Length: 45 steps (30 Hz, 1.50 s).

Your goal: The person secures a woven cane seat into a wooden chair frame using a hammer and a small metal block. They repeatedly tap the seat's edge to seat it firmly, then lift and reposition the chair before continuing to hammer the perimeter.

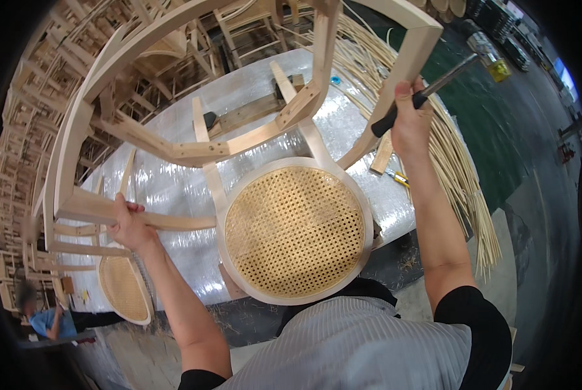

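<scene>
A pale wooden chair frame lies tipped over in front of me. Its round backrest, a woven cane panel in a light wooden ring, points toward my body. My left hand is closed around a curved wooden rail of the frame, at the left of the panel. In my right hand is a mallet with a black grip, a metal shaft and a silver and yellow head. It is raised at an angle, with the head up and to the right. That hand is beside the frame's right leg; whether it touches the leg I cannot tell.
The table is covered in clear plastic film. Long cane strips lie along its right side, near a small yellow tool. Another cane panel stands at the left. Many chair frames are stacked behind; a person in blue is far left.
</scene>
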Each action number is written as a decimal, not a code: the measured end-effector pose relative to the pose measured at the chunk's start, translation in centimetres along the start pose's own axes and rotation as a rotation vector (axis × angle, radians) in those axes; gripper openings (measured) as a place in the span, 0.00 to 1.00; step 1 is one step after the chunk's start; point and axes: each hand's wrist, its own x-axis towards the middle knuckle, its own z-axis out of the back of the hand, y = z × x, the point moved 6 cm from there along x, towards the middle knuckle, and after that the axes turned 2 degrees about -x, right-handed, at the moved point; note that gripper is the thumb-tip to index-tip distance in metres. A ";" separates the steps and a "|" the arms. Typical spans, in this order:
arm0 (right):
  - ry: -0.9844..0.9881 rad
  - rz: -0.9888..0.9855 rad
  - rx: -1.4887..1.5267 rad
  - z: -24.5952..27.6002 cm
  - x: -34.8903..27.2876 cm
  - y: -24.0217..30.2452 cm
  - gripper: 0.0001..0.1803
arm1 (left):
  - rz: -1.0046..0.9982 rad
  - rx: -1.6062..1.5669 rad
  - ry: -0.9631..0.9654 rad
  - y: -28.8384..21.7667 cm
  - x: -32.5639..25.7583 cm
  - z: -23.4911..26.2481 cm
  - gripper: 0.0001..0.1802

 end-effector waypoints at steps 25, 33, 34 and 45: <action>-0.227 -0.923 -0.739 37.0 -39.8 4.3 0.11 | 0.005 1.131 1.420 21.3 -50.5 -40.5 0.44; -0.142 -0.799 -0.720 38.7 -38.4 4.4 0.13 | -0.017 1.081 1.531 20.5 -48.9 -40.1 0.43; -0.124 -0.773 -0.725 38.6 -37.1 4.1 0.13 | -0.007 0.957 1.485 19.6 -49.0 -38.8 0.42; 0.214 -0.412 -0.661 27.6 -26.5 4.0 0.11 | 0.091 0.165 1.229 2.6 -40.9 -23.5 0.36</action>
